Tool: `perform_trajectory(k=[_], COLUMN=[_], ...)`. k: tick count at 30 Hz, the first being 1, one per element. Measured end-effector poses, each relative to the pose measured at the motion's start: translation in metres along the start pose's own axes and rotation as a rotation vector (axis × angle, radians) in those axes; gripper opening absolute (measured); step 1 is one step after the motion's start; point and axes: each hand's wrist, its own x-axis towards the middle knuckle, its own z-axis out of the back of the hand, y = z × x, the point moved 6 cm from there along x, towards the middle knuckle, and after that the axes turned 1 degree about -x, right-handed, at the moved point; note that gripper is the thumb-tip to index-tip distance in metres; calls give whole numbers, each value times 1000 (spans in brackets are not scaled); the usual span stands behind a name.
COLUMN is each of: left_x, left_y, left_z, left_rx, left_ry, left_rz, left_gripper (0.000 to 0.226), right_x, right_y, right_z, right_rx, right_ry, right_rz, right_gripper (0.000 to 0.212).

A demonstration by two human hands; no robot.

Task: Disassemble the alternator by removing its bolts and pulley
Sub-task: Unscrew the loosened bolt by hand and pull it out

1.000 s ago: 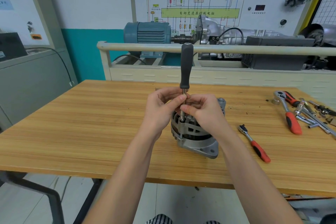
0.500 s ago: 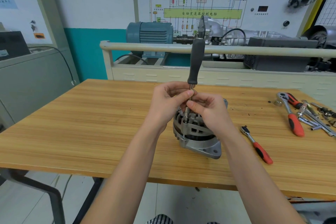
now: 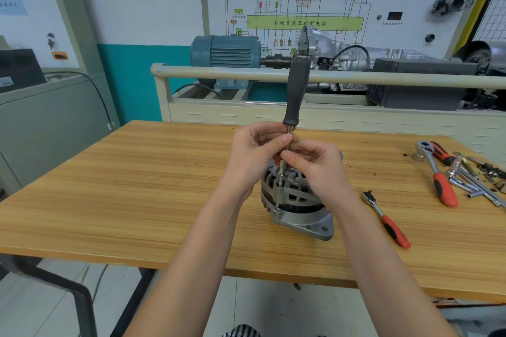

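Left hand [image 3: 253, 156] and right hand [image 3: 317, 167] close together over the alternator [image 3: 294, 200], both pinching the bare metal shaft of the nut driver [image 3: 294, 96] just under its dark grip. Thumb and fingertips of each curled round that shaft, grip itself free above them. Alternator standing near the middle of the wooden table [image 3: 137, 186], mounting ear toward the near edge. Driver tip down on a through bolt [image 3: 281, 175] at the housing top; bolt head hidden by the socket.

Best done, probably: shaft kept in line with the bolt, slight downward press, twirl between the fingers, housing steadied against turning. Tilt likely to slip the socket off.

To the right, well apart: small ratchet [image 3: 386, 219] with red handle, larger ratchet [image 3: 435, 172], loose sockets and bars [image 3: 476, 180] near the table's end. Behind the table, a blue motor [image 3: 226, 50] on a training rig. Nothing in the way of the hands.
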Motion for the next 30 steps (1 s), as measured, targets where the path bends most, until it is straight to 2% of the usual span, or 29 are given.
perform_trajectory(k=[8,13,17,21,26,30], left_x=[-1,6,18,29,29,25], left_y=[-12,-23,-33,-45,-43,-36], left_z=[-4,-1,5,12,14,11], left_rx=[32,-70,-196,-315,-396,-481], left_ry=[-2,-57,-119,-177,-241,-310], left_rz=[-69,-82,-45,-39,-22,-34], left_gripper=[18,15,13,14,11,12], right_x=[-1,-2,-1,-1,-4,-12], right_y=[7,7,4,8,13,24], right_z=[-1,-2,-1,-2,4,15], right_rx=[43,-15,22,-26,-4,-137], right_ry=[4,20,8,64,-29,-141], right_rz=[58,50,-20,-31,-47,21], right_gripper=[17,19,33,13,15,10])
